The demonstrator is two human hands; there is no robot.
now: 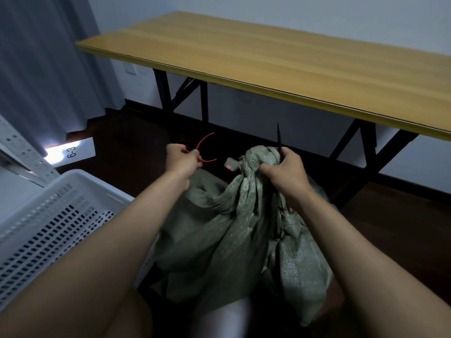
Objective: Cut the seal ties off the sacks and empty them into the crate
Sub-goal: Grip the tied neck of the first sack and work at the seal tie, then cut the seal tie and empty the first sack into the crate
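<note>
Wood table [268, 59] w/ black legs, dark floor [136, 132], grey curtain [48, 57]

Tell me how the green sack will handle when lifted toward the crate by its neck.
Likely floppy: the green sack folds and sags below the right hand. Its woven cloth probably grips well. Weight is unclear, since the contents are hidden.

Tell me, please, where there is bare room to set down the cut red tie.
The wooden table top is bare along its visible length. The white crate beside the left hand shows nothing inside. Dark floor between the sack and the table legs is free. Around the sack neck, under the right hand, it is crowded.
</note>
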